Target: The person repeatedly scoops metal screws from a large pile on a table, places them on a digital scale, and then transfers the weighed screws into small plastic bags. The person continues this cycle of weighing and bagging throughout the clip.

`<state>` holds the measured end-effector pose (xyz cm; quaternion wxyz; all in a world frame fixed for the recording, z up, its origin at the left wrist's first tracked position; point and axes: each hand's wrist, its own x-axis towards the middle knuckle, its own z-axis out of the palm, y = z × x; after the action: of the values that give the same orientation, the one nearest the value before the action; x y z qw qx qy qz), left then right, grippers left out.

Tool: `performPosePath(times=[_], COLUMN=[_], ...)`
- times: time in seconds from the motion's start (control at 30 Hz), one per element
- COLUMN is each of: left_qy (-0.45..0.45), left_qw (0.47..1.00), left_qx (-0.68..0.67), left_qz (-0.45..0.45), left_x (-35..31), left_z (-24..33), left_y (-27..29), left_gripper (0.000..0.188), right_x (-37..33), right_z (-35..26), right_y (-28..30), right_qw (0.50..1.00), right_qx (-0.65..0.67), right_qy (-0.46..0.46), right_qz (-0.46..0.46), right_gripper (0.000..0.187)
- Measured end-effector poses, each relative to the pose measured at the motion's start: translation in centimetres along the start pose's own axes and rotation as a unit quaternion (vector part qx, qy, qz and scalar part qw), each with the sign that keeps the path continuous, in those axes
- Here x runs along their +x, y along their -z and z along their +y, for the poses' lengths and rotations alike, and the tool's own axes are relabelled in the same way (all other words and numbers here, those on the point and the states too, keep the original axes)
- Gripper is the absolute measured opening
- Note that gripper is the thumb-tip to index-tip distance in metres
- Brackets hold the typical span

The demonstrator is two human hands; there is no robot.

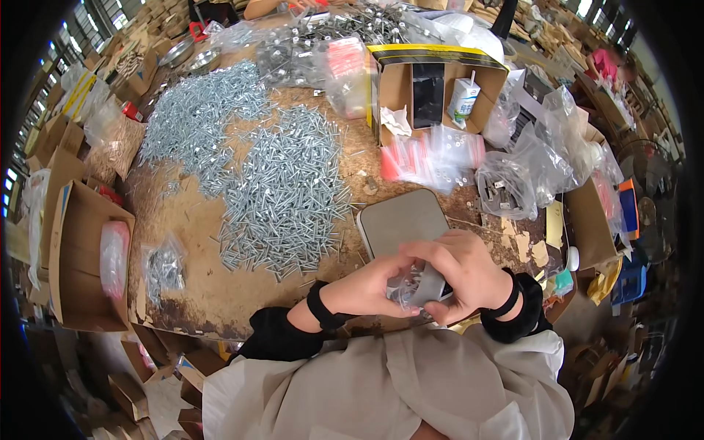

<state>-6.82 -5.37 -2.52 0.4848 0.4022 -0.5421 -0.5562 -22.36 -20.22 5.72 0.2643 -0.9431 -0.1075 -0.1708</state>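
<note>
My left hand (374, 288) and my right hand (468, 271) meet close in front of me, at the table's near edge. Between the fingers of my left hand is a small clear plastic bag (400, 289) with bits of metal hardware showing through. Curled around a smooth grey piece, perhaps a small cup (429, 287), are the fingers of my right hand, which partly hide it. Its mouth seems to touch the bag. Just beyond my hands lies a flat grey metal plate (402, 220) with rounded corners, like a scale's top.
Two heaps of silvery screws (286, 194) spread across the table's left and middle. An open carton (484, 73) holds a drink box (463, 101) and stands behind small zip bags (429, 158). Left are a filled bag (163, 268) and another carton (70, 257). Across the table is another person's hand (297, 4).
</note>
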Motion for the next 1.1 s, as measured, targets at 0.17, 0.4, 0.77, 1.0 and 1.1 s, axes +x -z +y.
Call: performPosePath(times=[0.17,0.4,0.77,1.0,1.1], left_qy=[-0.048,-0.053,-0.041,-0.064,-0.066], left_qw=[0.997,0.995,0.988,0.987,0.986], left_qx=[-0.063,-0.081,-0.149,-0.138,-0.138], left_qz=[0.012,0.004,0.029,0.050,0.060], left_x=[-0.4,-0.5,-0.7,-0.8,-0.8], left_z=[-0.8,-0.5,1.5,1.9,2.0], left_y=[-0.2,-0.6,-0.2,-0.2,-0.1], left_gripper=[0.074,0.077,0.043,0.032,0.028], right_x=[1.6,2.2,-0.1,-3.0,-3.4], right_z=[-0.5,-0.6,-1.3,0.0,2.0], right_y=[0.1,-0.1,-0.8,-2.6,-3.1], right_qw=[1.000,0.999,0.905,0.899,0.951], right_qx=[-0.004,0.032,0.356,0.300,0.119], right_qy=[0.019,-0.004,-0.188,-0.222,-0.246], right_qz=[-0.010,0.006,0.140,0.230,0.144], right_gripper=[0.068,0.059,0.080,0.074,0.063])
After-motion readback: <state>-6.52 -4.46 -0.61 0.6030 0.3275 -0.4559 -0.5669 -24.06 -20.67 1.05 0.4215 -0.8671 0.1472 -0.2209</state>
